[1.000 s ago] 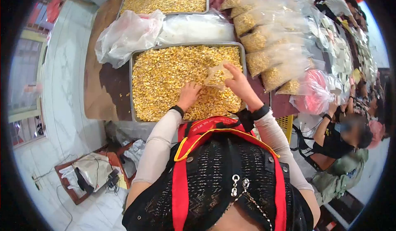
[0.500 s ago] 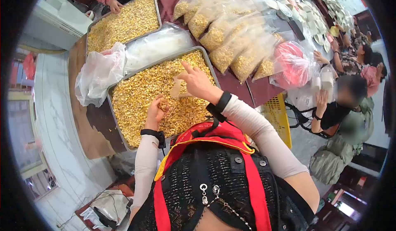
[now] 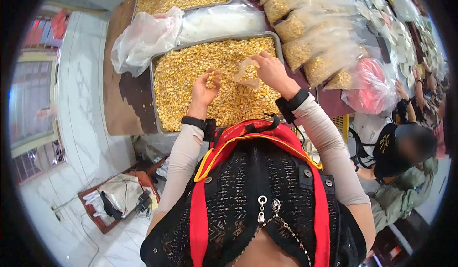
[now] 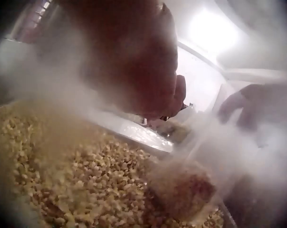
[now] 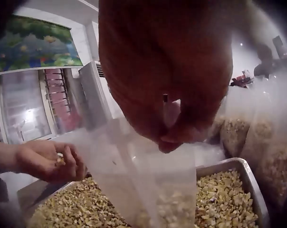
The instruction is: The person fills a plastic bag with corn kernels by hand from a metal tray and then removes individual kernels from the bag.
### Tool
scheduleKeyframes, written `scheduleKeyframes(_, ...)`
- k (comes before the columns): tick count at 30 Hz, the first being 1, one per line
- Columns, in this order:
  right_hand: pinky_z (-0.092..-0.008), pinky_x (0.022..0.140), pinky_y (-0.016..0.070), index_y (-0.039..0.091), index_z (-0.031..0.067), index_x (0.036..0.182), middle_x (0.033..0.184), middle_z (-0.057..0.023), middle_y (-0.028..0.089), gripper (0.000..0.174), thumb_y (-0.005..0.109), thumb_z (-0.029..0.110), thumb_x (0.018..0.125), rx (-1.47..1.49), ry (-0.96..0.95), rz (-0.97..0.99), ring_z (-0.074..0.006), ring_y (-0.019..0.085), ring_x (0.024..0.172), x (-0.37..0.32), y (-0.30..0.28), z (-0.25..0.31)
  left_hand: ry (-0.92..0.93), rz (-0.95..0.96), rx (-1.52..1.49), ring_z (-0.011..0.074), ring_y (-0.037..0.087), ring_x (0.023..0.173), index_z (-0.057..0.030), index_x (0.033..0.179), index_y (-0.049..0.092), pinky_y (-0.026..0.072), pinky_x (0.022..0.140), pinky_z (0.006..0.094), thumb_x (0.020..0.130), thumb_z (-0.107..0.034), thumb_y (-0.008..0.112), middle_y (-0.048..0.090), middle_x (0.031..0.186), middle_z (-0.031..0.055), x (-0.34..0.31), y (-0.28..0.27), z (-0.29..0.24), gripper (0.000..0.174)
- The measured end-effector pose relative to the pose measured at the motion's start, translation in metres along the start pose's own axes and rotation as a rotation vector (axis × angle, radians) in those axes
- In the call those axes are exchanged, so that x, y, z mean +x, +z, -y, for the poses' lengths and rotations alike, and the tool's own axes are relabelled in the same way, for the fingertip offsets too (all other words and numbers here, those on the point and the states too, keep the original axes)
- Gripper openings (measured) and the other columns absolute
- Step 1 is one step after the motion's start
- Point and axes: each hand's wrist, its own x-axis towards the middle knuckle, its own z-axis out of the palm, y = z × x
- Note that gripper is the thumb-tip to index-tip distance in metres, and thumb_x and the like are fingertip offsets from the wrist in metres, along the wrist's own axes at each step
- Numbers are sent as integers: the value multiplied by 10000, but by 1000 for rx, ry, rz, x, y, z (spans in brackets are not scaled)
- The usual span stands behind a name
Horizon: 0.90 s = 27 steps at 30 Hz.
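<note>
We see the left hand (image 3: 205, 90) palm up, fingers curled around a few loose kernels (image 5: 61, 160), with the right hand (image 3: 275, 75) in a narrow pinch on the upper edge of a clear bag (image 3: 247, 71). The bag hangs above the tray (image 3: 280, 49), toward its right side; its bottom seems to have some kernels in it, though glare and see-through plastic make the amount hard to tell. Main risk, we judge: spilling. Left hand is near the bag but apart from it, so tipping early, or loosening those fingers, drops kernels back onto the corn (image 3: 176, 88). Next: the mouth. Only one hand supports it, thin film could fold inward, and we can't tell how wide it gapes. Added weight could also drag the edge out of the pinch. Swinging right carelessly might knock the filled bags (image 3: 318, 70) lying beside the tray on the surface (image 3: 117, 109).
</note>
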Motion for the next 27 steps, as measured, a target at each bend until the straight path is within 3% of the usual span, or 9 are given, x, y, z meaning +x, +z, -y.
scheduleKeyframes(5,-364,877,401,509,13,1154,1093,-192,483,525,476,-80,639,249,-57,-14,-354,474,1043,0,7,0,-54,307,173,130,485,646,-78,939,542,400,511,230,841,-218,590,515,761,35,2,8,-2,177)
scheduleKeyframes(9,-357,938,367,421,-31,1229,1211,-228,423,593,508,-39,642,322,-72,-34,-360,435,1116,7,13,17,164,227,576,55,425,495,-111,865,559,329,408,192,809,-271,639,496,648,-26,-7,37,7,187)
scheduleKeyframes(14,-368,923,382,413,-66,1207,1226,-245,411,574,512,-50,642,303,-130,-89,-381,437,1109,8,23,18,369,154,952,38,455,509,-110,852,562,324,414,181,817,-260,624,523,639,-27,-8,43,6,166)
scheduleKeyframes(16,-348,968,345,415,-72,1217,1247,-229,415,598,523,-27,631,319,-119,-78,-350,405,1167,7,24,17,1118,260,1686,62,493,501,-63,840,593,344,399,193,782,-274,661,557,621,10,6,33,9,229)
scheduleKeyframes(17,-348,968,345,415,-72,1217,1247,-229,415,598,523,-27,631,318,-126,-76,-350,405,1167,6,25,18,1122,253,1683,62,493,501,-63,840,593,344,399,193,782,-274,661,557,621,10,13,29,9,229)
scheduleKeyframes(19,-344,969,347,428,-60,1216,1258,-221,421,597,520,-32,627,387,-101,-97,-334,403,1180,5,25,20,807,237,1369,77,509,498,-46,851,596,338,380,200,791,-212,640,575,635,28,22,32,7,181)
scheduleKeyframes(20,-344,969,347,428,-60,1216,1258,-221,421,597,520,-32,627,383,-110,-105,-334,403,1180,6,23,20,820,242,1367,77,509,498,-46,851,596,338,380,200,791,-212,640,575,635,28,25,33,4,181)
scheduleKeyframes(23,-362,949,372,464,-42,1174,1221,-207,458,545,501,-47,630,356,-189,-79,-332,445,1138,9,25,14,298,131,824,40,404,426,-63,846,576,286,346,182,804,-151,631,526,604,-26,21,37,-4,111)
scheduleKeyframes(27,-345,973,345,439,-41,1209,1248,-206,442,589,520,-31,626,332,-93,-43,-328,419,1165,8,29,14,225,159,888,44,374,421,-48,846,561,251,345,180,765,-104,662,494,586,-21,4,47,-4,141)
